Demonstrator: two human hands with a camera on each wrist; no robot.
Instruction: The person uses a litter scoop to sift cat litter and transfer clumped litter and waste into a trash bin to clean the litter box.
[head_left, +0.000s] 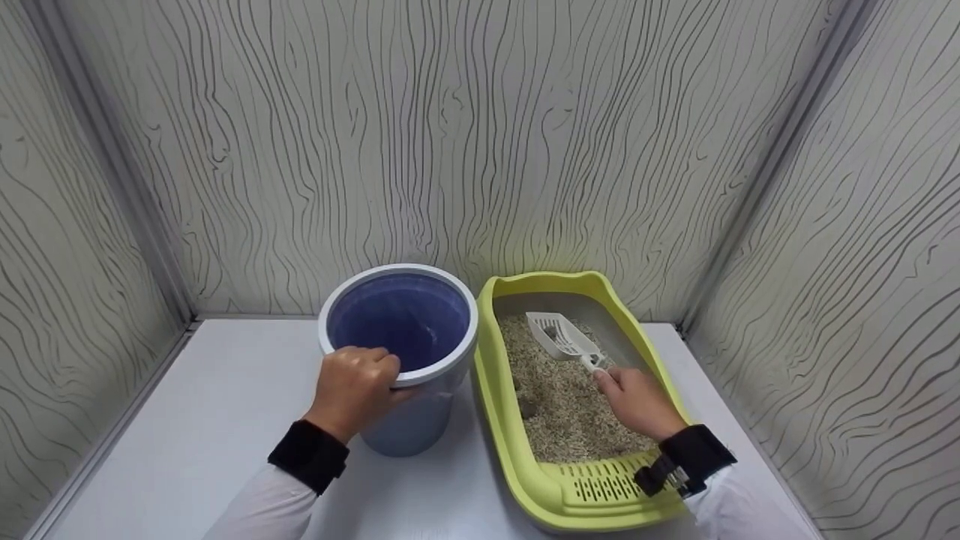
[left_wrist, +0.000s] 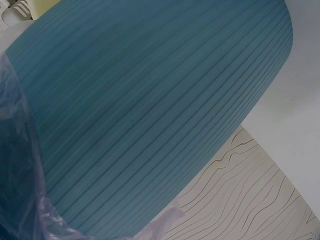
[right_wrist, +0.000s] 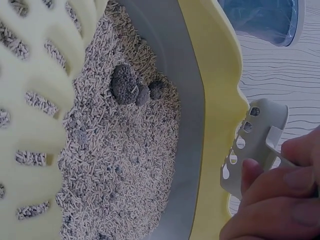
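Note:
My left hand (head_left: pixel 354 390) grips the near rim of a blue trash bin (head_left: pixel 409 431), which has a pale rim and a thin plastic liner (left_wrist: pixel 47 215). The bin's ribbed side fills most of the left wrist view, where the hand itself is out of sight. In my right hand (head_left: pixel 637 401) is the handle of a white slotted litter scoop (head_left: pixel 574 341). The scoop is over the litter (head_left: pixel 570 420) in a yellow-green litter box (head_left: pixel 491 390), with a small dark clump (head_left: pixel 551 331) on it. Several dark round clumps (right_wrist: pixel 124 84) lie in the litter.
The bin and the litter box stand side by side on a white table (head_left: pixel 202 420). Behind them rises a wood-grain patterned wall (head_left: pixel 450 150), with similar panels on both sides. A slotted ledge (head_left: pixel 607 480) forms the box's near end.

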